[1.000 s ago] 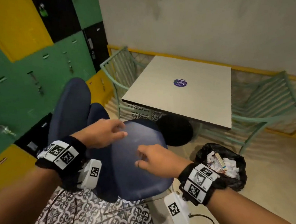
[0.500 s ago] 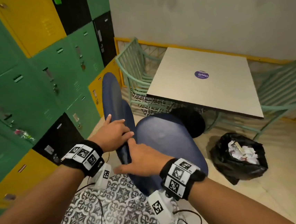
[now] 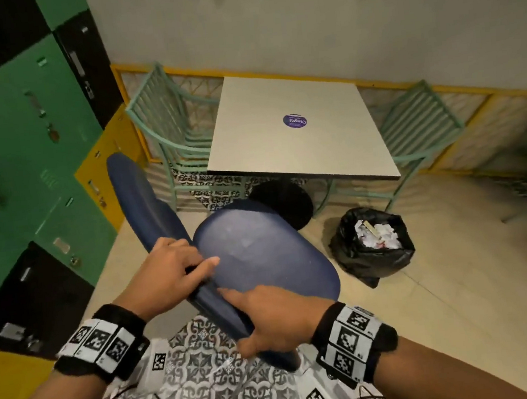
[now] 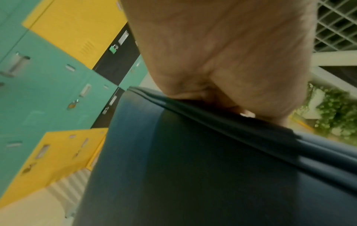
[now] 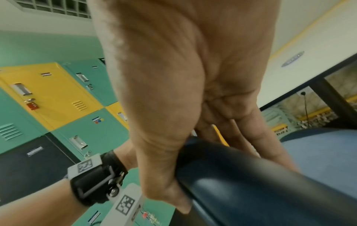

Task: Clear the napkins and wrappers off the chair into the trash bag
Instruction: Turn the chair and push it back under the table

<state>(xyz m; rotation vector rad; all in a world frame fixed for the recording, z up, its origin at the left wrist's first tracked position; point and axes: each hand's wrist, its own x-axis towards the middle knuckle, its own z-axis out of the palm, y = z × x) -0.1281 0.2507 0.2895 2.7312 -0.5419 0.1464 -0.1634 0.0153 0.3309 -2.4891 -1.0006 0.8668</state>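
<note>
The blue padded chair seat (image 3: 260, 248) tilts in front of me, and its backrest (image 3: 139, 198) leans left. No napkins or wrappers show on the seat. My left hand (image 3: 178, 268) grips the seat's left rear edge, thumb on top. My right hand (image 3: 267, 318) grips the near edge, fingers over the top. In the left wrist view my left hand (image 4: 222, 61) sits on the chair rim (image 4: 212, 152). The right wrist view shows my right hand (image 5: 183, 107) wrapped round the rim (image 5: 251, 183). The black trash bag (image 3: 374, 262) stands open on the floor to the right, with crumpled white napkins (image 3: 377, 236) inside.
A square white table (image 3: 297, 131) stands ahead, with a green slatted chair (image 3: 171, 127) on its left and another (image 3: 419, 126) on its right. A black round stool (image 3: 285, 200) sits under it. Lockers (image 3: 26, 157) line the left wall. Cables lie on the patterned tiles (image 3: 209, 381).
Both hands went from hovering over the seat to gripping its edges. The seat now tilts toward the trash bag side, and my view has swung left.
</note>
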